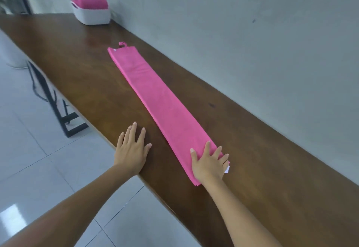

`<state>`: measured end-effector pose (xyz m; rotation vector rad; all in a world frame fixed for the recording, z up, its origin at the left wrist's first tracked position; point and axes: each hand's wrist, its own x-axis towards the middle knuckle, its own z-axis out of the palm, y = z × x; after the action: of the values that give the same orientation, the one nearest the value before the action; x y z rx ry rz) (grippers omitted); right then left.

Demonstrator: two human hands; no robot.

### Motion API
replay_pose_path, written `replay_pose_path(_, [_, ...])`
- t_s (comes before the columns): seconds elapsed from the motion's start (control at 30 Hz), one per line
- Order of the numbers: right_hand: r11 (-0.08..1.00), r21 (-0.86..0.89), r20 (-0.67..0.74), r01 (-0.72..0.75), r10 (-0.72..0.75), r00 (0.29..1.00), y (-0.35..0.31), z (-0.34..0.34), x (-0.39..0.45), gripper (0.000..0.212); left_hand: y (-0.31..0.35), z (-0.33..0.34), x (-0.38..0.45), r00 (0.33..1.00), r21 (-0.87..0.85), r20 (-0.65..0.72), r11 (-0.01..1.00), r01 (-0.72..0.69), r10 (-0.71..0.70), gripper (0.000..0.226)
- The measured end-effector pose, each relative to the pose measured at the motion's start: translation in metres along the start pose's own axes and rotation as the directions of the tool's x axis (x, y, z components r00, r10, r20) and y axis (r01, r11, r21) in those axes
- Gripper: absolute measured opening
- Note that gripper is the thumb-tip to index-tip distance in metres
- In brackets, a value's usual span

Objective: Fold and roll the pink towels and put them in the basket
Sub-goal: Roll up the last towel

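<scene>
White basket (93,14) holds rolled pink towels (91,3); left hand (132,149) lies flat on the table (77,56), right hand (208,164) flat on the folded towel (161,99).

Bare brown wooden tabletop (77,56) lay open toward eleven o'clock, between the long folded pink towel strip (155,99) and the white plastic basket (93,14). The grey wall (233,33) closed off the table's edge from twelve through three o'clock.
</scene>
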<state>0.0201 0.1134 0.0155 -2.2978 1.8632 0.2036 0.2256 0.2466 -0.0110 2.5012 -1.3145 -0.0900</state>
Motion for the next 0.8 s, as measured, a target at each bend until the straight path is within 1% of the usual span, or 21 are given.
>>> replay_pose_path(0.07, [0.999,0.005,-0.072,0.041,-0.041,0.997,0.017,-0.013,0.005,0.077,0.015,0.002,-0.02,1.0,-0.032,-0.009,0.999,0.029,-0.03,0.06])
replay_pose_path(0.13, [0.992,0.053,-0.161,0.112,-0.102,0.982,0.041,-0.022,0.018,0.064,0.034,0.007,-0.038,0.999,-0.053,-0.017,0.998,0.031,-0.032,0.056])
replay_pose_path(0.17, [0.983,0.096,-0.159,0.158,-0.141,0.977,0.052,-0.026,0.028,0.056,0.045,0.009,-0.046,0.999,-0.066,-0.025,0.997,0.027,-0.028,0.055])
replay_pose_path(0.23, [0.954,0.207,-0.071,0.216,-0.206,0.976,0.069,-0.034,0.046,0.043,0.069,0.012,-0.059,0.999,-0.094,-0.032,0.995,0.012,-0.015,0.055])
replay_pose_path(0.3, [0.925,0.287,0.053,0.248,-0.274,0.96,0.077,-0.045,0.06,0.03,0.091,0.015,-0.071,0.998,-0.113,-0.04,0.992,-0.05,0.046,0.058])
replay_pose_path(0.33, [0.913,0.298,0.098,0.277,-0.318,0.943,0.079,-0.051,0.064,0.03,0.102,0.016,-0.076,0.995,-0.116,-0.047,0.989,-0.095,0.09,0.058])
replay_pose_path(0.4, [0.891,0.296,0.148,0.344,-0.399,0.905,0.082,-0.062,0.07,0.037,0.122,0.019,-0.085,0.984,-0.12,-0.063,0.978,-0.171,0.165,0.058])
replay_pose_path(0.47, [0.861,0.362,0.16,0.358,-0.436,0.886,0.084,-0.071,0.072,0.037,0.14,0.022,-0.091,0.981,-0.114,-0.05,0.975,-0.192,0.187,0.06])
replay_pose_path(0.5, [0.833,0.438,0.177,0.339,-0.45,0.876,0.086,-0.073,0.073,0.033,0.148,0.024,-0.092,0.983,-0.103,-0.032,0.978,-0.182,0.18,0.061])
replay_pose_path(0.53, [0.789,0.547,0.212,0.282,-0.456,0.865,0.089,-0.074,0.072,0.027,0.155,0.027,-0.092,0.986,-0.091,-0.018,0.982,-0.168,0.167,0.063])
replay_pose_path(0.57, [0.735,0.65,0.265,0.195,-0.459,0.848,0.091,-0.073,0.071,0.018,0.162,0.029,-0.092,0.988,-0.078,-0.009,0.985,-0.152,0.152,0.063])
replay_pose_path(0.6, [0.686,0.717,0.308,0.123,-0.47,0.828,0.094,-0.072,0.07,0.014,0.168,0.031,-0.091,0.991,-0.064,-0.002,0.989,-0.135,0.135,0.064])
replay_pose_path(0.63, [0.655,0.75,0.319,0.094,-0.483,0.816,0.098,-0.068,0.071,0.016,0.173,0.032,-0.09,0.993,-0.048,0.003,0.992,-0.12,0.121,0.065])
replay_pose_path(0.7, [0.601,0.794,0.3,0.091,-0.517,0.802,0.102,-0.062,0.072,0.011,0.182,0.035,-0.087,0.993,0.005,-0.016,0.993,-0.115,0.116,0.063])
replay_pose_path(0.73, [0.572,0.816,0.288,0.086,-0.53,0.797,0.104,-0.06,0.071,0.009,0.186,0.036,-0.086,0.992,0.038,-0.036,0.992,-0.118,0.119,0.061])
replay_pose_path(0.8, [0.493,0.87,0.289,0.027,-0.552,0.782,0.106,-0.057,0.069,0.012,0.193,0.038,-0.084,0.988,0.084,-0.083,0.989,-0.12,0.127,0.056])
